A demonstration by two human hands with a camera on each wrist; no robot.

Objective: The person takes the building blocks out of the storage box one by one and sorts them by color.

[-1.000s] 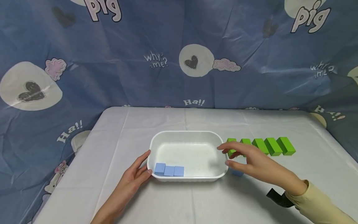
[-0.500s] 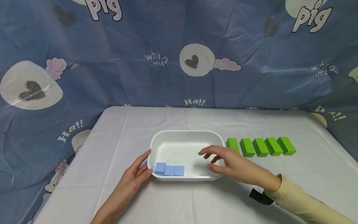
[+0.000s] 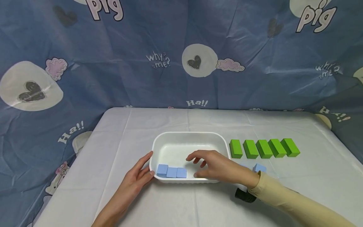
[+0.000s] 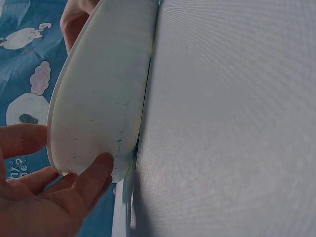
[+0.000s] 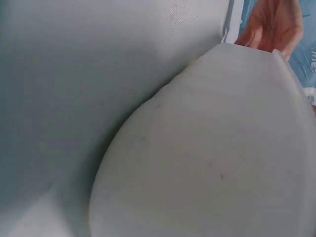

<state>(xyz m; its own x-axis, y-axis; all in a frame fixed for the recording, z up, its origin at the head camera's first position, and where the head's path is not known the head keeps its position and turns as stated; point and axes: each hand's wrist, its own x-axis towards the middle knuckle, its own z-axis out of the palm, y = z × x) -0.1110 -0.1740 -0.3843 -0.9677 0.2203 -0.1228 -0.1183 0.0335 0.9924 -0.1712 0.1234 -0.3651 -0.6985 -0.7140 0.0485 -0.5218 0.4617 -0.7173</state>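
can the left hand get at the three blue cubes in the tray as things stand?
Probably yes. The left hand rests open against the white tray at its left end, and the three blue cubes sit just inside that corner, uncovered; the right hand hovers beside them, not over.

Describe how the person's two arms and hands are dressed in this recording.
The left hand and forearm are bare, with no sleeve showing. The right hand is bare too, but its arm wears a pale yellow long sleeve reaching the wrist, with a black strap-like piece under the cuff.
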